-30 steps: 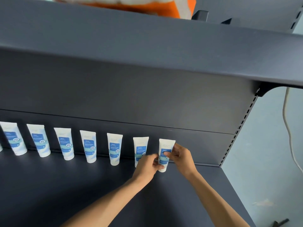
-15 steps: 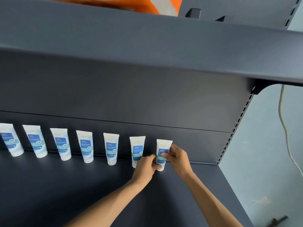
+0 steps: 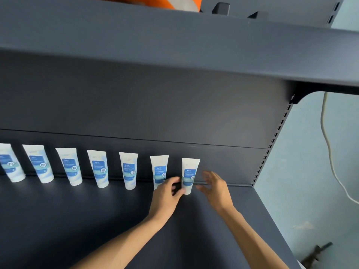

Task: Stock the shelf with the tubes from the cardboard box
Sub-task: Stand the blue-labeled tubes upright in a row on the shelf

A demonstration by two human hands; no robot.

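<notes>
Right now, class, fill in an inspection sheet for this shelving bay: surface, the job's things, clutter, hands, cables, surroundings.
Surface: dark shelf, bare in front of the row; an upper shelf overhangs it.
Job's things: seven white-and-blue tubes in view, standing cap-down in a row along the back panel; the rightmost tube ends the row. Cardboard box: nothing seen.
Clutter: nothing seen on this shelf; an orange-and-white item sits on the upper shelf.
Hands: left hand has fingertips at the rightmost tube's base; right hand open, just clear of it.
Cables: white cable hangs against the wall.
Surroundings: pale blue wall on the right.
</notes>
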